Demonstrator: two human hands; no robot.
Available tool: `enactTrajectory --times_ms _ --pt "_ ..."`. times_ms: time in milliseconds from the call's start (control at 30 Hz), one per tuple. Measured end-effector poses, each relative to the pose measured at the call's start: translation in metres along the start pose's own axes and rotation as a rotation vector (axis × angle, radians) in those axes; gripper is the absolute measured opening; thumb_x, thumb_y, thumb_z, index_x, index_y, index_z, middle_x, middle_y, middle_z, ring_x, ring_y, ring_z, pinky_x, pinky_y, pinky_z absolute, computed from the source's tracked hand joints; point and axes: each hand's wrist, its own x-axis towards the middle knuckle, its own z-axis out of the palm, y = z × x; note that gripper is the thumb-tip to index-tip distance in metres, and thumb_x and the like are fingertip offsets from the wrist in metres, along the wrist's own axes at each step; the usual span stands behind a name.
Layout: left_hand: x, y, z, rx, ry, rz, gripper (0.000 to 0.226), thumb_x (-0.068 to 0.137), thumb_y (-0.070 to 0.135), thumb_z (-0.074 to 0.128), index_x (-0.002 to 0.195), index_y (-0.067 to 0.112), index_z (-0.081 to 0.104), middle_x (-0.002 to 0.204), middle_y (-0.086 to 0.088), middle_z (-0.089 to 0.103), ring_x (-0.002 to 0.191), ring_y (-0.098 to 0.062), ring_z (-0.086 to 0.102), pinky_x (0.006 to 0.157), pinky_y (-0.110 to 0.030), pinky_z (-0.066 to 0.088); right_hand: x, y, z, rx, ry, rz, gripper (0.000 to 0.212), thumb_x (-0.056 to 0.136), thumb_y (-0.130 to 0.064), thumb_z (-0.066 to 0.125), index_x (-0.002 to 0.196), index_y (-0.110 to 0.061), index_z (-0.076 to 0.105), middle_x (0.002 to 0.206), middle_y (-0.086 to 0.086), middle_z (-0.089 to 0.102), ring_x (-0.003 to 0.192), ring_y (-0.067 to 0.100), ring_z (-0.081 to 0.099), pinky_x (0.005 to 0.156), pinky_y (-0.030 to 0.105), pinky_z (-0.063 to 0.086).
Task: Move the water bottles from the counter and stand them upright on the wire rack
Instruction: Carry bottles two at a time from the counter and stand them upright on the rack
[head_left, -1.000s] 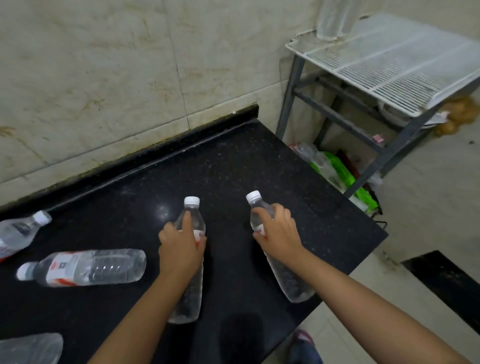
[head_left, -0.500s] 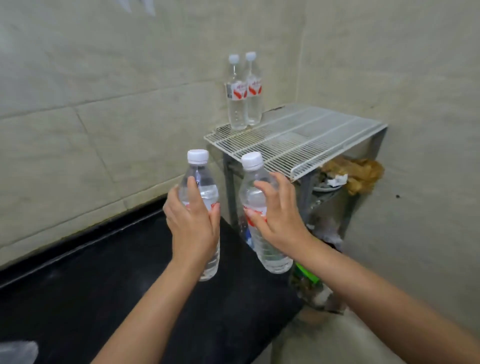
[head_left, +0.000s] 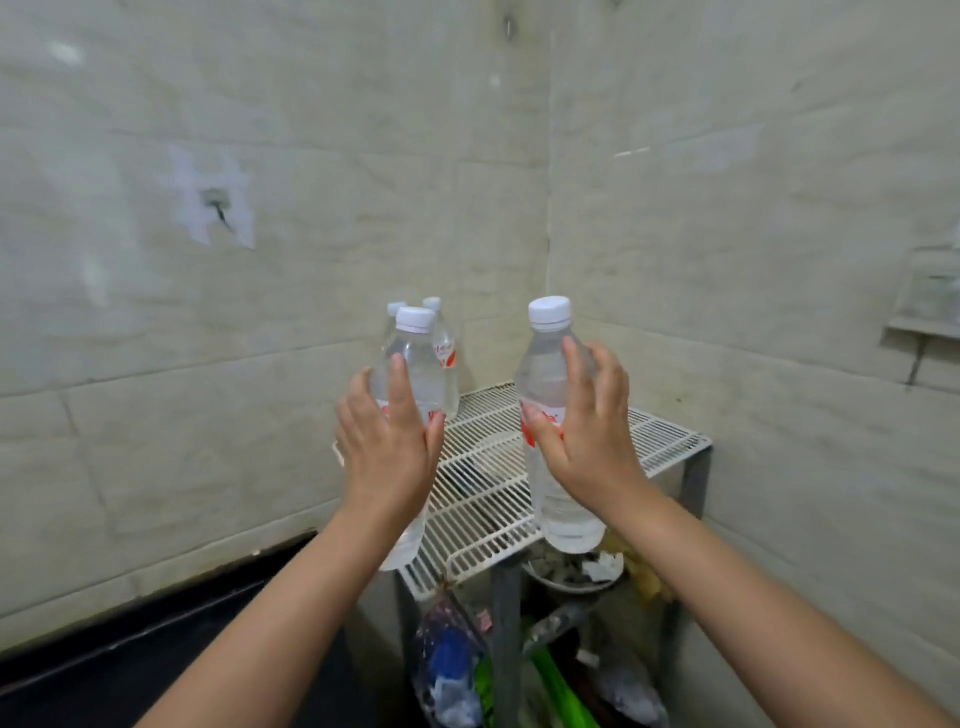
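Note:
My left hand (head_left: 387, 449) grips a clear water bottle (head_left: 415, 358) with a white cap and red label, held upright in front of the left edge of the white wire rack (head_left: 660, 441). My right hand (head_left: 584, 441) holds a second upright water bottle (head_left: 545, 364) over the rack's front part; its base is near the front edge, and contact cannot be told. Two more capped bottles (head_left: 447, 348) stand upright at the rack's back left corner, partly hidden behind the left-hand bottle.
The rack sits in the tiled wall corner on a grey metal frame (head_left: 506, 639). Under it lie a bowl (head_left: 571, 574), plastic bags and green items (head_left: 558, 686). The black counter (head_left: 156, 670) runs along the wall at lower left.
Both hands lifted a bottle off the counter, turned it upright and carried it right and up to the rack. My view swung from the counter to the wall corner.

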Motion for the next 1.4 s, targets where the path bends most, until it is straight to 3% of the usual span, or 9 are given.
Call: enactTrajectory --times_ms 233,367,467,567,767,967,1100,1233,1400 --pt "0.05 -0.01 0.097 0.015 0.129 0.031 0.059 0.076 0.032 0.057 0.12 -0.002 0.037 0.107 -0.041 0.046 0.079 -0.044 0.052 0.062 -0.057 0.051 0.036 0.073 0.073 0.006 -0.069 -0.005 0.061 0.079 -0.036 0.043 0.126 0.0 0.029 0.12 0.024 0.036 0.101 0.028 0.033 0.084 0.054 0.047" --pt "0.074 -0.019 0.153 0.031 0.097 0.025 0.059 0.077 0.037 0.039 0.122 0.0 0.035 0.113 -0.031 0.039 0.084 -0.042 0.051 0.067 -0.056 0.051 0.048 0.109 0.12 0.068 -0.186 0.063 0.061 0.079 -0.037 0.043 0.127 -0.003 0.027 0.114 0.038 0.051 0.104 0.028 0.031 0.085 0.056 0.046" --pt "0.085 -0.022 0.188 0.034 0.044 -0.016 0.058 0.078 0.037 0.039 0.123 -0.001 0.036 0.108 -0.041 0.05 0.09 -0.044 0.053 0.069 -0.058 0.05 0.054 0.133 0.152 0.191 -0.254 0.145 0.061 0.079 -0.04 0.04 0.129 -0.012 0.02 0.121 0.038 0.046 0.11 0.024 0.029 0.095 0.05 0.038" --pt "0.097 -0.027 0.214 0.014 0.081 -0.021 0.059 0.079 0.038 0.039 0.124 0.001 0.034 0.118 -0.023 0.033 0.095 -0.031 0.034 0.072 -0.056 0.051 0.062 0.15 0.181 0.277 -0.286 0.199 0.061 0.078 -0.041 0.041 0.128 -0.014 0.019 0.123 0.037 0.044 0.117 0.037 0.039 0.097 0.042 0.03" --pt "0.101 -0.016 0.247 0.072 0.091 -0.096 0.062 0.073 0.031 0.059 0.119 -0.001 0.035 0.117 -0.019 0.03 0.102 -0.034 0.032 0.071 -0.06 0.049 0.069 0.174 0.222 0.384 -0.432 0.245 0.077 0.076 -0.041 0.046 0.135 0.007 0.034 0.128 0.035 0.042 0.121 0.041 0.04 0.101 0.037 0.025" --pt "0.086 -0.004 0.259 0.062 -0.081 -0.356 0.054 0.078 0.036 0.042 0.123 0.008 0.032 0.112 -0.043 0.05 0.1 -0.054 0.053 0.078 -0.062 0.047 0.069 0.206 0.227 0.462 -0.524 0.296 0.079 0.077 -0.026 0.069 0.138 0.005 0.028 0.136 0.027 0.036 0.128 0.038 0.037 0.109 0.038 0.029" --pt "0.084 -0.003 0.255 0.067 -0.038 -0.386 0.054 0.077 0.042 0.044 0.122 0.016 0.03 0.111 -0.038 0.05 0.096 -0.052 0.053 0.081 -0.055 0.046 0.072 0.21 0.22 0.529 -0.622 0.243 0.082 0.079 -0.025 0.07 0.143 -0.007 0.021 0.142 0.015 0.031 0.132 0.026 0.033 0.107 0.029 0.027" --pt "0.093 0.005 0.234 -0.026 -0.05 -0.504 0.08 0.069 0.058 0.032 0.137 0.014 0.026 0.125 -0.026 0.043 0.115 -0.038 0.043 0.096 -0.047 0.038 0.094 0.217 0.209 0.476 -0.685 0.22 0.066 0.086 -0.029 0.061 0.14 -0.007 0.029 0.141 0.013 0.036 0.131 0.025 0.035 0.107 0.035 0.03" --pt "0.147 0.007 0.204 -0.139 -0.2 -0.428 0.043 0.096 0.017 0.043 0.136 0.003 0.038 0.132 -0.018 0.049 0.119 -0.029 0.047 0.087 -0.027 0.035 0.152 0.222 0.203 0.581 -0.905 0.169 0.053 0.091 -0.008 0.049 0.141 -0.01 0.032 0.145 0.011 0.039 0.128 0.025 0.042 0.103 0.031 0.034"
